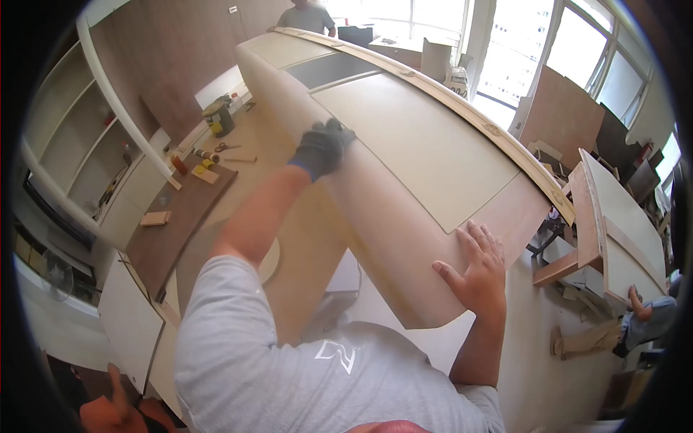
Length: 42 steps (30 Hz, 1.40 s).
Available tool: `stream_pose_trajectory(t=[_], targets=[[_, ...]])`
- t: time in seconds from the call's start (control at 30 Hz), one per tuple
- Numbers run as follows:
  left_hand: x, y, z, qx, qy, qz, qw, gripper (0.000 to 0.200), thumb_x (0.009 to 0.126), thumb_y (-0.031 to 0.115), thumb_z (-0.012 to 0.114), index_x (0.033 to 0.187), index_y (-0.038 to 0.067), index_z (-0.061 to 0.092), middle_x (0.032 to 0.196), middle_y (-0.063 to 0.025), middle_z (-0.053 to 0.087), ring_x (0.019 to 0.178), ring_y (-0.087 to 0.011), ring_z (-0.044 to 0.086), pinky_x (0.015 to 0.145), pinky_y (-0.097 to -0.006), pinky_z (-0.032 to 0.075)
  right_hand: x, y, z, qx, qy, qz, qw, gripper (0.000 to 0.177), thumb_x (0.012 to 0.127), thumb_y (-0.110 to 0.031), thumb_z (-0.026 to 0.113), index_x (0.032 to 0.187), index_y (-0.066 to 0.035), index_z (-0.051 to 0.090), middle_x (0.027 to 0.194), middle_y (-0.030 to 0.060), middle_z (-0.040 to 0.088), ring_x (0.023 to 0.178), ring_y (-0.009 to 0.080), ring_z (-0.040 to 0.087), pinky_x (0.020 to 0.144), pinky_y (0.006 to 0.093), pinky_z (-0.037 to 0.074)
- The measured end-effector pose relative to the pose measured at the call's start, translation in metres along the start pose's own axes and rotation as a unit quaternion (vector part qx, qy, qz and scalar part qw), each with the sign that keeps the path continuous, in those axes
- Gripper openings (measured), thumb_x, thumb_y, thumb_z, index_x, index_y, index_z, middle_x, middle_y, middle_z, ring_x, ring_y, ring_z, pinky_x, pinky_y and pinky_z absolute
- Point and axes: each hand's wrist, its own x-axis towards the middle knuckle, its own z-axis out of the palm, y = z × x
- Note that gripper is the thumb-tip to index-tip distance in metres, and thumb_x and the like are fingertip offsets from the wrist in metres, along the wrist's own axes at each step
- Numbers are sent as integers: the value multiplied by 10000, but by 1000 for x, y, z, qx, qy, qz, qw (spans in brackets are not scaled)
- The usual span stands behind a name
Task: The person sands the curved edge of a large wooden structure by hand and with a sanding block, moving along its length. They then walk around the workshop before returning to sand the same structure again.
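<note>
In front of me lies a large wooden panel piece [382, 224] with a rounded, pale edge along its near side. Flat cream sheets [426, 144] and a dark strip [332, 70] are set into its top. My left hand [325, 148], in a dark glove with a blue cuff, presses on the rounded edge with its fingers curled. Whatever it may hold is hidden. Bare and spread out, my right hand [476, 263] rests flat on the near right end of the panel piece.
A wooden table [289, 289] lies beneath, with a can [218, 119], scissors [228, 146] and a brown board [180, 231] on the left. One person [309, 17] stands at the far end. Another person's hand [639, 303] touches a curved panel [621, 216] at right; an orange-clothed person [115, 411] is lower left.
</note>
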Motion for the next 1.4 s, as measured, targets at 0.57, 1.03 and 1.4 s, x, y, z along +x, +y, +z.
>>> stream_pose_trajectory(t=[0.57,1.03,1.4], targets=[[-18,-24,9,-44,53,1,998,428,923,80,610,1340,144,681,1258,-149,684,1115,-433,668,980,-497,560,2,-5,-5,6,-39,44,998,781,853,-514,845,1442,-40,649,1602,205,551,1548,431,417,1286,561,269],[-122,32,60,-296,195,75,932,512,933,-11,603,1431,90,670,1351,-174,688,1300,-404,609,1093,-467,522,52,-55,-13,-173,-316,-2,933,1264,899,-738,703,1705,75,166,1795,278,151,1682,428,79,1320,661,40],[-170,22,121,-452,187,-10,872,478,999,78,605,1477,67,602,1423,-191,628,1316,-443,561,1131,-515,473,251,-141,150,-158,-275,-108,942,1180,959,-628,712,1704,78,129,1792,278,144,1684,412,75,1367,529,115]])
